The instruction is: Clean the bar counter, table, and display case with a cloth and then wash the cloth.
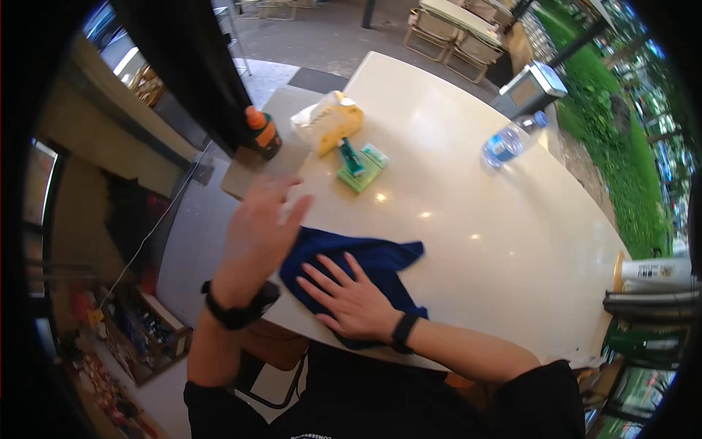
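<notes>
A dark blue cloth [398,256] lies crumpled near the front edge of the white table [504,256]. My right hand [351,298] rests flat on it with the fingers spread. Above the table's left edge, my left hand [263,227] is raised, slightly blurred, its thumb apart from the fingers and nothing seen in it. Beyond that hand are a green packet [360,178] with a small dark green box [351,157] on top, a white and yellow soft tissue pack [330,121], and a dark bottle with an orange cap [263,133].
A clear plastic bottle [504,146] stands toward the table's far right. Beyond the edge is a grey metal bin [528,91]. A white cup-like container [654,274] and stacked items are at the right rim. A black pillar [186,66] rises at the far left.
</notes>
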The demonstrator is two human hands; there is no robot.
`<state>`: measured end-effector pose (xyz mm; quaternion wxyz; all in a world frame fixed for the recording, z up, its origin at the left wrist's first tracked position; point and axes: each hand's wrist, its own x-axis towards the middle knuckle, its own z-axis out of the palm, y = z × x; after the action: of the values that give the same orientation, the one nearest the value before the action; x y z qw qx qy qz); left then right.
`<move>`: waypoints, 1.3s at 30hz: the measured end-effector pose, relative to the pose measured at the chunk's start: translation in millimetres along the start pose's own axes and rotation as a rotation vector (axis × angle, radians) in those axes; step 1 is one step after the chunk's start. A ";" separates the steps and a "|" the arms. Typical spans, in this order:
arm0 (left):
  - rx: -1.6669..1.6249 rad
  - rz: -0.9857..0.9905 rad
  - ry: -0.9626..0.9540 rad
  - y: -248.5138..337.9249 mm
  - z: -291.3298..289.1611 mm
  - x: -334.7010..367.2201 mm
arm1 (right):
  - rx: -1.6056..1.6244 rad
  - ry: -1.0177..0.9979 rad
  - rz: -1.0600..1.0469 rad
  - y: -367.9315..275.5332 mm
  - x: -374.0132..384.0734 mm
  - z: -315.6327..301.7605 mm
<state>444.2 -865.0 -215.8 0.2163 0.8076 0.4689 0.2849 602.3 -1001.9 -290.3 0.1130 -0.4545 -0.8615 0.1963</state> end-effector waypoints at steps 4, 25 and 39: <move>-0.152 -0.240 0.052 -17.1 -55.7 -20.1 | 0.069 0.243 -0.054 4.3 49.4 34.0; -0.221 1.172 -0.779 466.8 303.0 -116.8 | -0.092 0.521 1.309 -40.4 -364.2 13.6; -0.674 0.762 -0.581 426.2 311.6 11.0 | -0.233 0.443 1.394 62.2 -556.9 -17.1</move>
<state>925.4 -1079.8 -182.1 0.4633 0.8509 -0.0495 0.2426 967.2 -1427.0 -311.4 0.0845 -0.9341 -0.3452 0.0336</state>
